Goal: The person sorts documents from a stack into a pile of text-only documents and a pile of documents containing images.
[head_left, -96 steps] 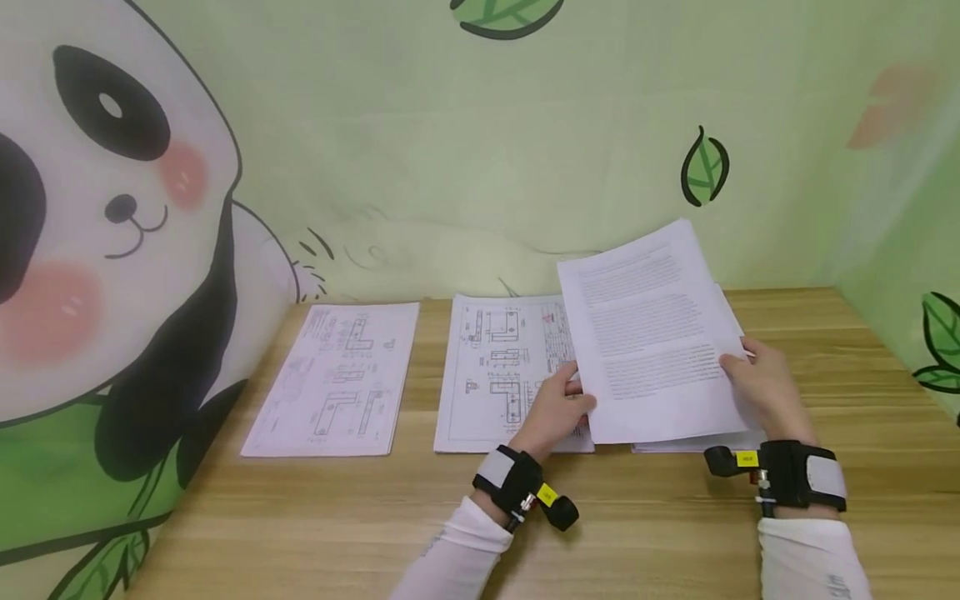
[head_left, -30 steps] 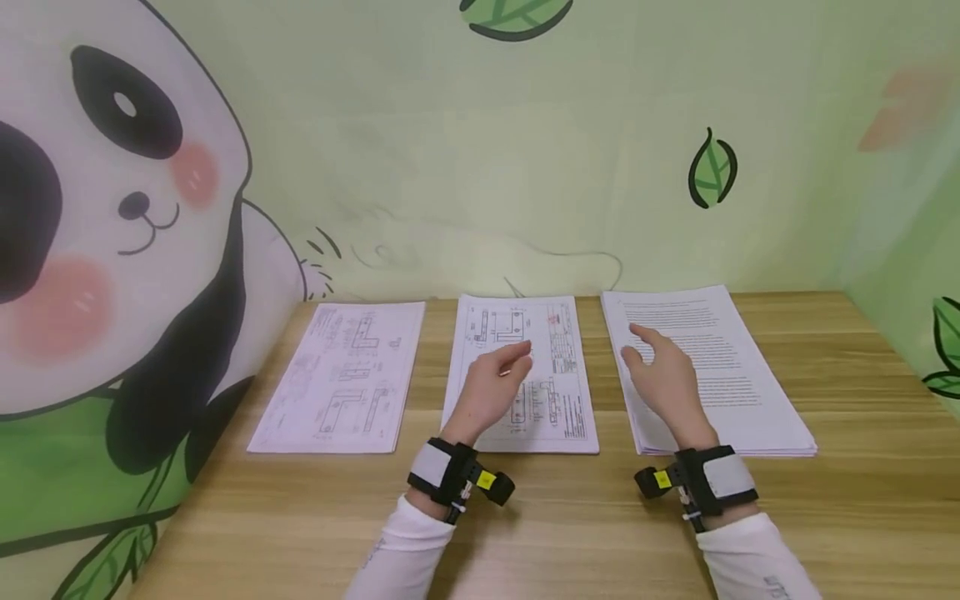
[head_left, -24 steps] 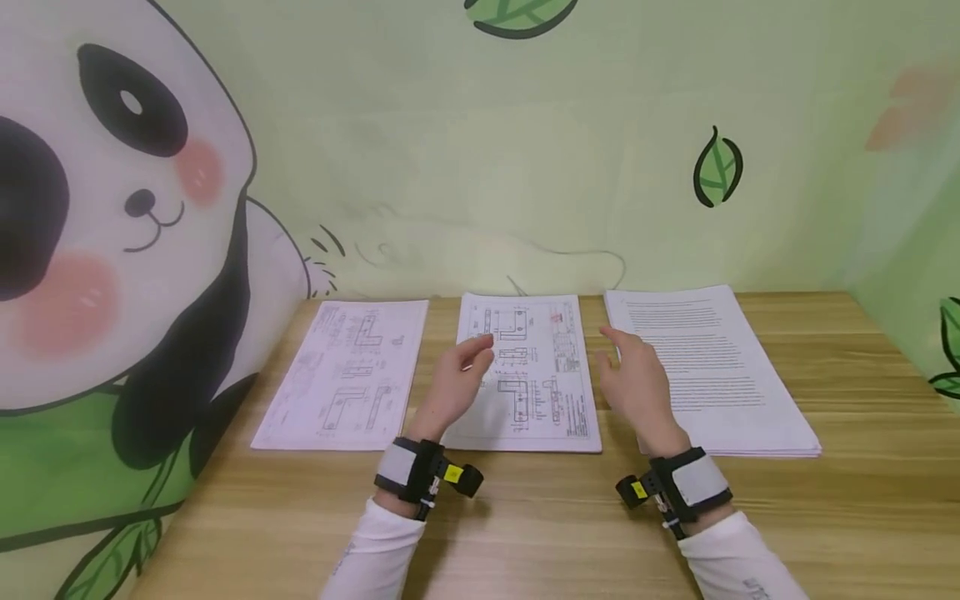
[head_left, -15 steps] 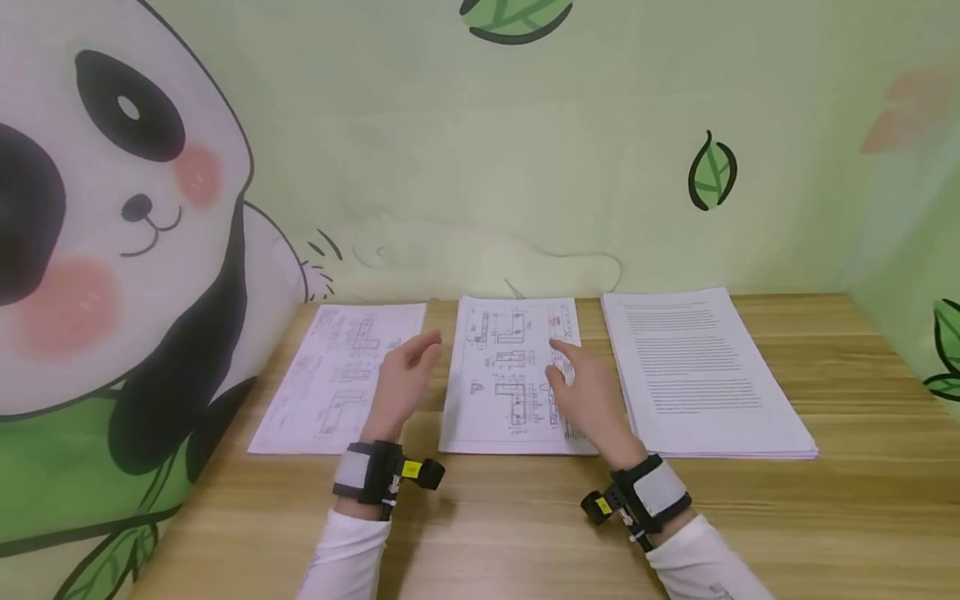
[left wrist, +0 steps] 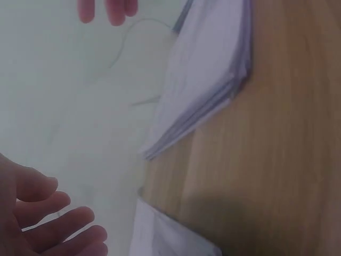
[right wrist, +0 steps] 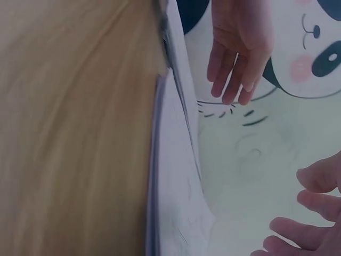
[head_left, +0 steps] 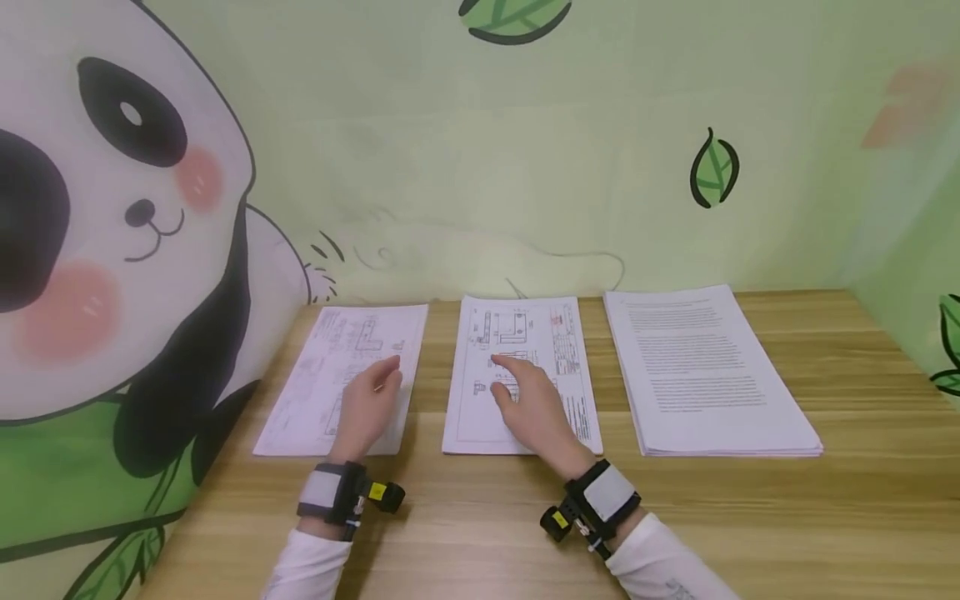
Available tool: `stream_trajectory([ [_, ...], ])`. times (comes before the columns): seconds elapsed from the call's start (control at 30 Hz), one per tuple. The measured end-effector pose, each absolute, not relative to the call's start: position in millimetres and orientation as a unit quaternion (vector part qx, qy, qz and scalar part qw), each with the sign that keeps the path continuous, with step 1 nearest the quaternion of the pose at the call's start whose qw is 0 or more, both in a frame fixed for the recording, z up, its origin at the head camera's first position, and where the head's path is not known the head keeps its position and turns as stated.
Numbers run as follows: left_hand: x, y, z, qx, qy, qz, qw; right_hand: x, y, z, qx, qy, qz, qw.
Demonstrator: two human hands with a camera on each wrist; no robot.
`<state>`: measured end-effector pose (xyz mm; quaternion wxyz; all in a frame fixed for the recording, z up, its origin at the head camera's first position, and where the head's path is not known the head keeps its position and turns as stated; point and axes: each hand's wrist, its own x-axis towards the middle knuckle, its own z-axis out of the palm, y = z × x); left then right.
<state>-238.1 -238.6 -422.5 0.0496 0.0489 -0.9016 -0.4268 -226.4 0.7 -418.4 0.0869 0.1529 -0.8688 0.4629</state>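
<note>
Three stacks of paper lie side by side on a wooden table. My left hand (head_left: 367, 412) hovers over the left stack (head_left: 300, 400), whose top sheet bears faint technical drawings; its relaxed fingers hold nothing. Above the middle stack (head_left: 480, 429), also topped with a drawing, is my right hand (head_left: 536, 412), thumb and fingers apart and nothing between them. The right stack (head_left: 697, 367) shows printed text and has no hand over it. In the left wrist view the fingers (left wrist: 58, 224) hang clear of the paper. The right wrist view shows both hands above the stacks.
The wooden table (head_left: 480, 517) runs up to a pale green cloth backdrop (head_left: 480, 167) with a printed panda (head_left: 150, 242) at the left and leaves. Strips of bare tabletop separate the stacks. Each wrist wears a strapped camera.
Earlier both hands held a sheaf of text pages at the right; those pages now lie on the right stack. Both emptied hands have since moved left, over the left and middle stacks.
</note>
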Motion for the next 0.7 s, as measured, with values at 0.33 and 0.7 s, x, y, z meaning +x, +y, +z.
stream_trajectory([
  [0.33,-237.2,-292.5,-423.0,0.077,-0.926,-0.369,0.026,-226.8,-41.8,-421.8,0.213,-0.866,0.447,0.062],
  [0.7,-238.0,-342.3,-422.2,0.162,-0.919,-0.357,-0.033,-228.5,-82.7,-427.7,0.216,-0.853,0.475,-0.031],
])
